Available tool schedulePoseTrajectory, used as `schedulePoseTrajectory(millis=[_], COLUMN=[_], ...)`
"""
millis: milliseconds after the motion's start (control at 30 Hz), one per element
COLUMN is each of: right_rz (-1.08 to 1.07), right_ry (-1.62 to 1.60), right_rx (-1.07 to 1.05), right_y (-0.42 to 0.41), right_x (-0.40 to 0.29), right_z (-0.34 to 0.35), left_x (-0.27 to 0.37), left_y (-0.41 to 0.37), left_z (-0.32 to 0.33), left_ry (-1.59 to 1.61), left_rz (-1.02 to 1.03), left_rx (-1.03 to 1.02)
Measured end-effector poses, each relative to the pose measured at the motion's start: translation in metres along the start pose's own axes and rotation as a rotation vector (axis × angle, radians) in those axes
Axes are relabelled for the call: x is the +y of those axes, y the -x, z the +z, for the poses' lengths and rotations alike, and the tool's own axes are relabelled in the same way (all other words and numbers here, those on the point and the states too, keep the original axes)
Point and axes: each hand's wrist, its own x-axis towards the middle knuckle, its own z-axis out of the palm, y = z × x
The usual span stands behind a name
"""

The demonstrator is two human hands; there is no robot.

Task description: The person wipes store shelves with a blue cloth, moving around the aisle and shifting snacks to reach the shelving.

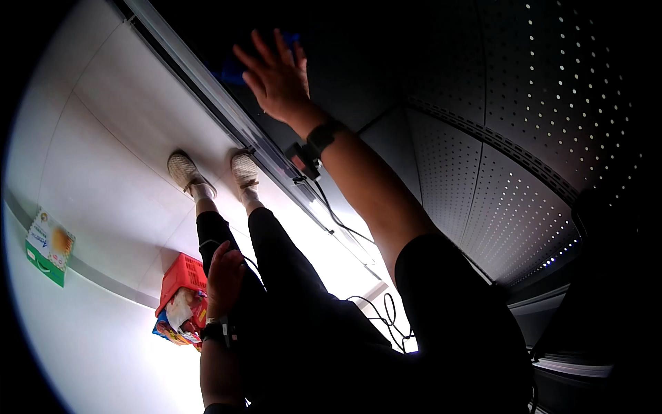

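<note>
My right hand (276, 77) is raised over a dark shelf (357, 67), its fingers spread and nothing seen in it. Close behind its fingers lies a dim blue thing (232, 70), too dark to name. My left hand (225, 279) hangs low in front of my leg, its fingers loosely bent and a little apart, with no object seen in it. Beside it, a red plastic basket (183, 274) holds colourful snack packets (178, 328) and a whitish plastic bag (180, 310). Each wrist wears a dark strap with a small device.
Perforated metal panels (455, 171) rise at the right. A shelf edge rail (207, 88) runs diagonally past my shoes (244, 168). Black cables (390, 321) hang near my body. A green and white printed card (50, 247) is at the far left, over the pale floor (119, 155).
</note>
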Motion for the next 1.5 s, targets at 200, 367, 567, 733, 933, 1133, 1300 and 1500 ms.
schedulePoseTrajectory(millis=[200, 367, 567, 733, 933, 1133, 1300, 1500], right_rz=[-0.314, -0.567, -0.259, 0.182, 0.773, 0.916, 0.536, 0.069], right_ry=[0.075, -0.014, 0.38, 0.338, 0.12, 0.115, 0.094, 0.003], right_rx=[-0.135, -0.321, -0.275, -0.111, 0.126, 0.225, 0.134, -0.114], right_y=[0.067, 0.089, 0.098, 0.115, 0.138, 0.116, 0.132, 0.176], right_x=[0.012, 0.065, 0.131, 0.159, 0.153, 0.13, 0.061, 0.014], right_z=[-0.001, -0.021, -0.034, -0.033, -0.02, 0.006, 0.01, -0.01], left_x=[-0.023, -0.046, -0.054, -0.067, -0.098, -0.092, -0.097, -0.118], left_y=[-0.002, -0.008, -0.011, -0.009, -0.009, 0.009, 0.019, 0.033], left_z=[0.008, -0.003, 0.023, 0.008, -0.045, -0.054, -0.07, -0.077], left_ry=[-0.162, -0.093, 0.026, 0.059, -0.094, 0.098, 0.032, -0.49], left_rz=[0.061, 0.077, 0.09, 0.061, 0.132, 0.049, 0.03, 0.128], left_rx=[0.032, -0.058, -0.093, -0.051, -0.043, -0.055, -0.051, -0.106])
